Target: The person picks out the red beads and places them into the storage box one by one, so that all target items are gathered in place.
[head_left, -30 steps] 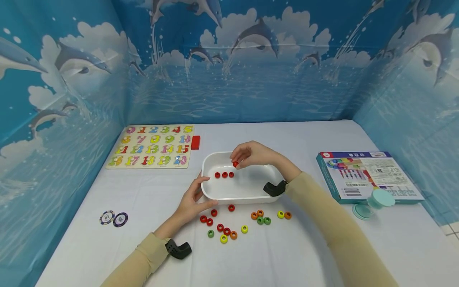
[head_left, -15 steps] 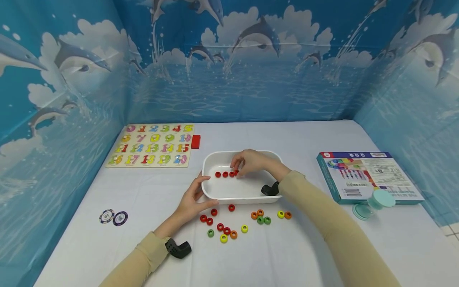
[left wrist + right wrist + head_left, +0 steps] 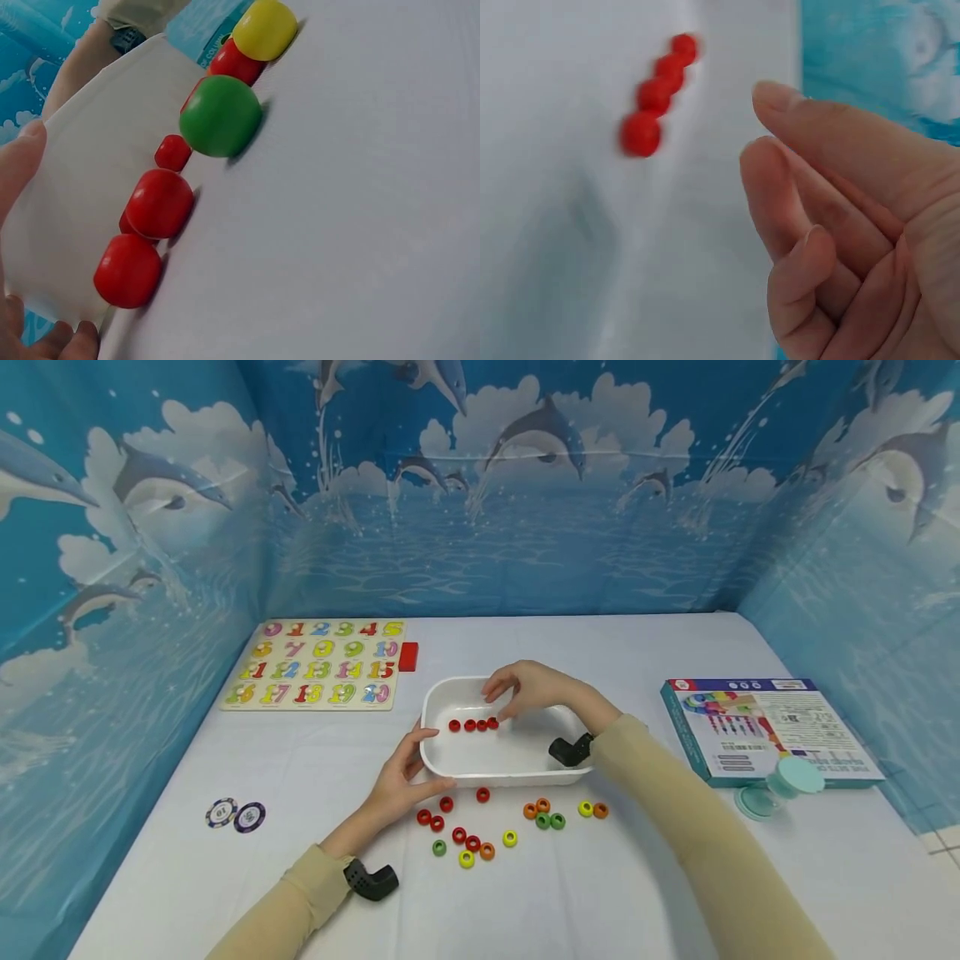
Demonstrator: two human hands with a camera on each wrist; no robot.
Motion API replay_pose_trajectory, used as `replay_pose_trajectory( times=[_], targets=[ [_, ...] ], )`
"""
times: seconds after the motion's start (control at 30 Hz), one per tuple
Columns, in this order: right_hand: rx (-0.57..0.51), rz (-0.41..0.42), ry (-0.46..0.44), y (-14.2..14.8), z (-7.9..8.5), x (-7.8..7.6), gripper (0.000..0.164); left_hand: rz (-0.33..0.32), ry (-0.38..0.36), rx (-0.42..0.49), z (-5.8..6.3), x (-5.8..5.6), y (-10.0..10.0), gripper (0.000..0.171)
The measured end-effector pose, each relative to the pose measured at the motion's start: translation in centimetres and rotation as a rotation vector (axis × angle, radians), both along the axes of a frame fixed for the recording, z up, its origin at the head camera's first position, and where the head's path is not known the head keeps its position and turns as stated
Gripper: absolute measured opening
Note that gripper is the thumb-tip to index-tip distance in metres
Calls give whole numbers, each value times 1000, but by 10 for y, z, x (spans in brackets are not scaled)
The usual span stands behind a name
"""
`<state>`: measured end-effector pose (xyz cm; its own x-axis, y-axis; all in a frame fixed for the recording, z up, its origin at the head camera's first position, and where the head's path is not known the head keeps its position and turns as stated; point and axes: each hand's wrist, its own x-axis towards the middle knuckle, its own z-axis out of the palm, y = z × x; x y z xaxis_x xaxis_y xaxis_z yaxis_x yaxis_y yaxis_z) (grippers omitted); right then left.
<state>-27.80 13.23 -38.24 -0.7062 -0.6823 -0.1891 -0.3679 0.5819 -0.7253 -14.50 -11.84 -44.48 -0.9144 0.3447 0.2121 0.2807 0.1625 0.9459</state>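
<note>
A white tray stands on the cloth-covered table. My left hand grips its left end, thumb along the front edge and fingers at the left side. Inside lies a short row of several red beads. Over the tray hovers my right hand, close to the row's right end. The right wrist view shows thumb and index finger apart with nothing between them, and the red beads lie away from the fingertips. Loose beads sit in front of the tray: red, green, yellow and orange.
A number puzzle board lies back left, with a red block at its edge. Two poker chips are at the left. At the right are a flat box and a mint-green stand. Dolphin-print curtains surround the table.
My right hand has lowered a red bead to the right end of the row, let it go and lifted slightly away. The left hand keeps its hold on the tray.
</note>
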Motion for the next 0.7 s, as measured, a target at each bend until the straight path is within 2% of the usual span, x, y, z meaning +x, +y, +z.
replay_pose_trajectory(
  times=[0.13, 0.3, 0.43, 0.53, 0.7],
  targets=[
    [-123, 21, 48, 12, 22, 24, 44, 0, -4, -5, 0, 0, 0, 68],
    [-264, 62, 156, 21, 29, 67, 34, -4, -5, 7, 2, 0, -1, 68],
    [-329, 66, 203, 19, 22, 99, 28, -4, 0, 11, 1, 0, -1, 69],
    [-354, 67, 181, 16, 12, 119, 24, -7, 9, 18, 0, 0, -1, 69],
    [-364, 48, 153, 10, -11, 142, 23, -15, 18, 24, 0, 0, 0, 68]
  ],
)
